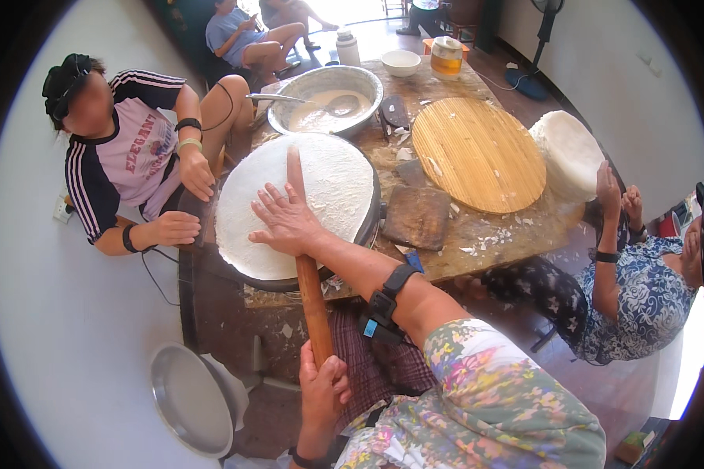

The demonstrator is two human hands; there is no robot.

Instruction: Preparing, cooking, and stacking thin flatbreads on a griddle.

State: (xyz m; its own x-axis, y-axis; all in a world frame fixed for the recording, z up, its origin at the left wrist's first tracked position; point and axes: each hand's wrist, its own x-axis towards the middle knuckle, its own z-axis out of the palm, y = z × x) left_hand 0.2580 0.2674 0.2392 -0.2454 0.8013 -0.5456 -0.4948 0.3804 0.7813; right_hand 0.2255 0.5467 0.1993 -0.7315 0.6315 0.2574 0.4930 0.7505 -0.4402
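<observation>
A long wooden stick (311, 297) runs from near my body up onto a thin white sheet of batter (250, 180), which covers a round black griddle (360, 234). My left hand (325, 383) is closed around the stick's near end. My right hand (285, 221) lies across the stick with its fingers spread over the white sheet; whether the palm presses on the wood or the sheet, I cannot tell. At the griddle's left edge, a co-worker's two hands (184, 203) hold a dark flat scraper (198, 215).
Behind the griddle sits a large basin of batter (328, 98) with a ladle (343, 106). To the right are a round slatted board (477, 156), a dark wooden block (416, 217) and a white stack (567, 152) near another person's hands (614, 195). A metal pan (192, 399) stands low left.
</observation>
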